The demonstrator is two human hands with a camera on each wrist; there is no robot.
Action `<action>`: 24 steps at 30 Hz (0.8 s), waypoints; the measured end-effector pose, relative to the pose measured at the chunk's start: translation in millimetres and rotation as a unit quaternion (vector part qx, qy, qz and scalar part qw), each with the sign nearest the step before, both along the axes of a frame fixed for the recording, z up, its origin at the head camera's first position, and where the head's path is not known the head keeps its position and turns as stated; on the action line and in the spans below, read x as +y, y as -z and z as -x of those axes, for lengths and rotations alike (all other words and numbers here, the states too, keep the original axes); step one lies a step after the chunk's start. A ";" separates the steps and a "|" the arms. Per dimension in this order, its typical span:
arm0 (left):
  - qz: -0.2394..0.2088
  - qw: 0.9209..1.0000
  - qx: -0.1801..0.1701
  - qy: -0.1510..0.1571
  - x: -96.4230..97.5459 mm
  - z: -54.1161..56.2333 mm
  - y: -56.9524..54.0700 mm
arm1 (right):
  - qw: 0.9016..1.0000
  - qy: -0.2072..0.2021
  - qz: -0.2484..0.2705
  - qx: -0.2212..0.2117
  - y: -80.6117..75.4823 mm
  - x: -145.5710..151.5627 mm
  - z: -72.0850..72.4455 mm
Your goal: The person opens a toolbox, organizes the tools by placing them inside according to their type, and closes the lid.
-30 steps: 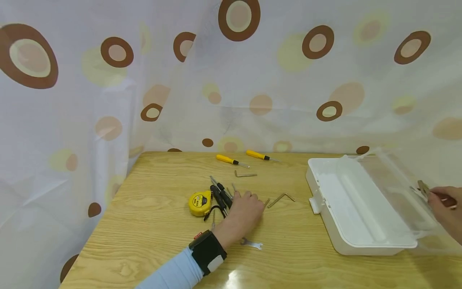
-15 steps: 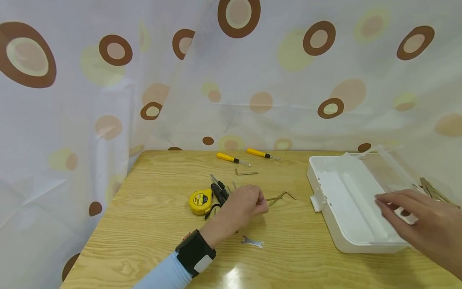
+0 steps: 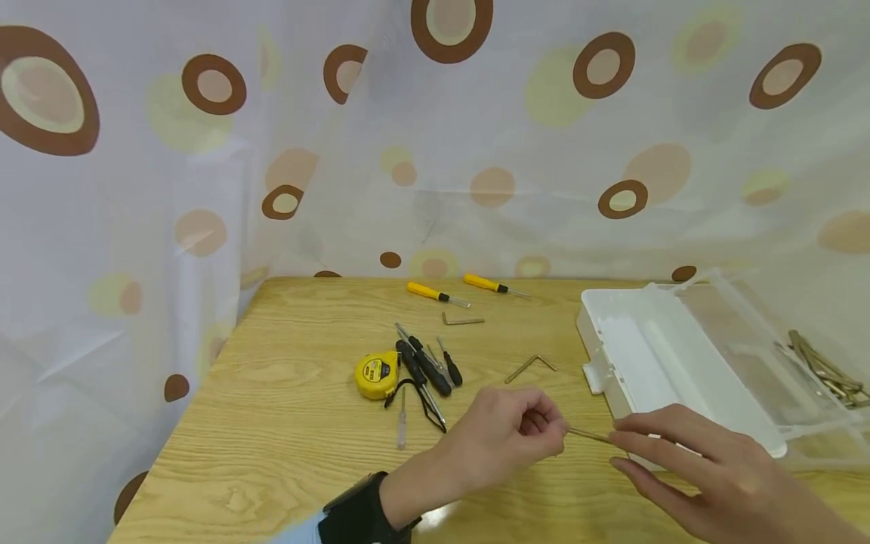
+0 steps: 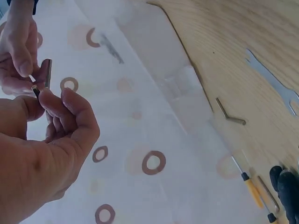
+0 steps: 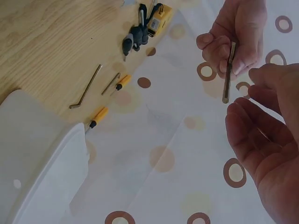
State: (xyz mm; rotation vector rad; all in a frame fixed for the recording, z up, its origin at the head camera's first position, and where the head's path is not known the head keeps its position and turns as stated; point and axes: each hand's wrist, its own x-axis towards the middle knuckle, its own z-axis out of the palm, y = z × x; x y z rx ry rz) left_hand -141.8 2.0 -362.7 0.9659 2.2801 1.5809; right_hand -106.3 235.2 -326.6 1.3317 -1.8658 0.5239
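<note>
My left hand (image 3: 499, 431) pinches a brass-coloured hex key (image 3: 587, 434) between thumb and curled fingers, in front of the tool pile. Its free end points right, toward my right hand (image 3: 720, 468). The right hand's fingers and thumb stand parted around that end; in the right wrist view a small gap shows between the hex key (image 5: 227, 88) and the fingertips. Another hex key (image 3: 532, 368) lies on the table beyond the left hand, and a third hex key (image 3: 464, 321) lies farther back. An open-ended wrench (image 4: 275, 81) shows in the left wrist view; the left arm hides it from the head view.
A white toolbox (image 3: 615, 393) stands at the right, its clear lid (image 3: 748, 325) folded back with more hex keys (image 3: 825, 370) in it. A yellow tape measure (image 3: 376, 375) lies beside black-handled screwdrivers (image 3: 424, 366). Two yellow screwdrivers (image 3: 424, 290) lie near the back edge.
My left hand has lifted a hex key from the pile and moved right and nearer. The right hand has let go of the hex keys in the lid and come left toward it.
</note>
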 end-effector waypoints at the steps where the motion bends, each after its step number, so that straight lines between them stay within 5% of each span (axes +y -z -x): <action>1: -0.007 1.000 -0.009 0.000 1.1 -3.5 -1.3 | 1.000 -0.011 0.001 0.003 -0.3 -1.6 -0.1; 7: -0.031 0.998 -0.060 0.011 4.6 -15.8 -3.5 | 0.998 -0.066 0.008 0.018 -0.7 -6.7 -2.1; 10: -0.031 0.997 -0.065 0.013 5.0 -18.7 -3.1 | 0.998 -0.059 -0.008 0.006 1.9 -3.5 -4.6; 19: -0.008 1.000 0.005 0.019 4.5 -22.4 -0.7 | 0.999 -0.047 -0.014 0.008 6.4 0.6 -4.7; 24: 0.039 0.999 0.001 0.017 -9.1 -29.4 1.1 | 1.000 -0.022 -0.010 0.004 4.9 4.6 -7.1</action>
